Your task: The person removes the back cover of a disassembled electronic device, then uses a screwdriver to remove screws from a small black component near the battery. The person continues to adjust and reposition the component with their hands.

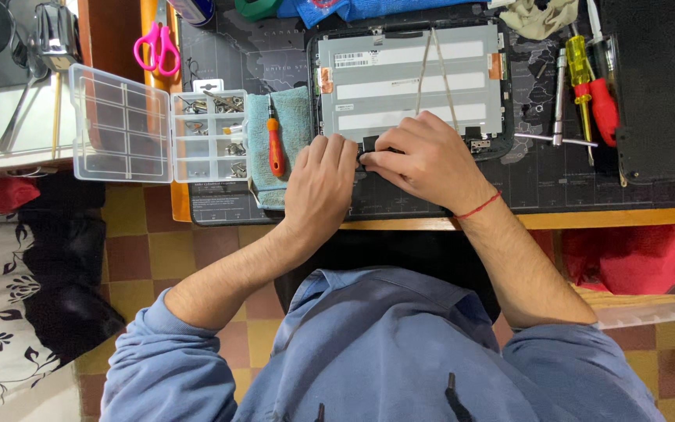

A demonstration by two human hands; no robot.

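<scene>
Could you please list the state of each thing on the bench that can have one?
Display panel: face down, metal back up.
Parts box: lid open, screws in some compartments.
Orange screwdriver: lying on teal cloth, unheld.
Pink scissors: closed.
Left hand: resting at panel's edge.
Right hand: pinching small black part.

Wooden desk [587, 217], orange-brown front edge, topped by a dark map-print mat [228, 59]. On the mat: teal cloth [294, 109], open laptop screen panel [408, 78] with grey metal back up, T-handle wrench [558, 117], yellow and red screwdrivers [591, 90]. Clear compartment box [158, 129] overhangs the mat's left edge. Pink scissors [157, 47] on bare wood.
</scene>
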